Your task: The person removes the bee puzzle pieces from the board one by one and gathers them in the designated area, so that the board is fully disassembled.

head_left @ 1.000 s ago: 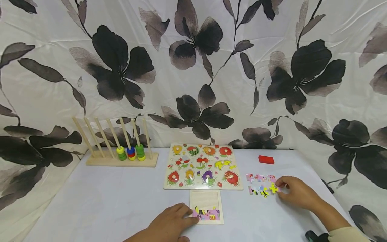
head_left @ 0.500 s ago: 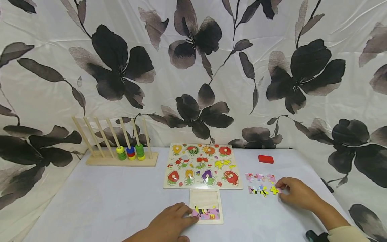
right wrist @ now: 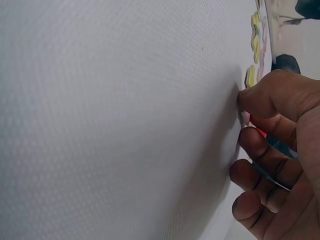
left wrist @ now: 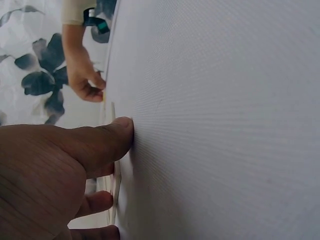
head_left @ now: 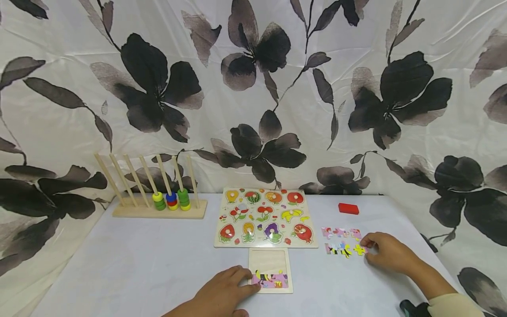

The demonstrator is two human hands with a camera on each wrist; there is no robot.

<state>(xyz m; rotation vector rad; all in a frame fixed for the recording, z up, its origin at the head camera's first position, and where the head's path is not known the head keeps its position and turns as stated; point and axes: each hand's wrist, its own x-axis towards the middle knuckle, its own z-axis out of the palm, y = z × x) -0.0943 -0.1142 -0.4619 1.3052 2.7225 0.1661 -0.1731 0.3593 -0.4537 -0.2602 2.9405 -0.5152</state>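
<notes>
My left hand (head_left: 222,290) rests at the left rim of a small wooden puzzle tray (head_left: 291,269), its fingers fairly straight. Along the tray's near side lies a strip of joined jigsaw pieces (head_left: 273,281) with a bee picture; the bare wood shows beyond it. At the right, my right hand (head_left: 390,253) pinches a jigsaw piece (head_left: 359,249), yellow and pink, between thumb and index finger. That piece sits at the right end of loose jigsaw pieces (head_left: 340,233) in two rows. In the right wrist view, a bit of pink shows behind the thumb (right wrist: 256,102); the other fingers are bent.
A fruit peg puzzle board (head_left: 266,219) lies just beyond the tray. At the back left stands a wooden rack (head_left: 158,212) with upright pegs and coloured rings. A red block (head_left: 348,208) lies at the back right. Floral cloth (head_left: 253,110) hangs behind the white table (head_left: 158,255).
The pinched piece and my right hand have shifted very slightly right and nearer since a second ago. My left hand and the tray stay where they were.
</notes>
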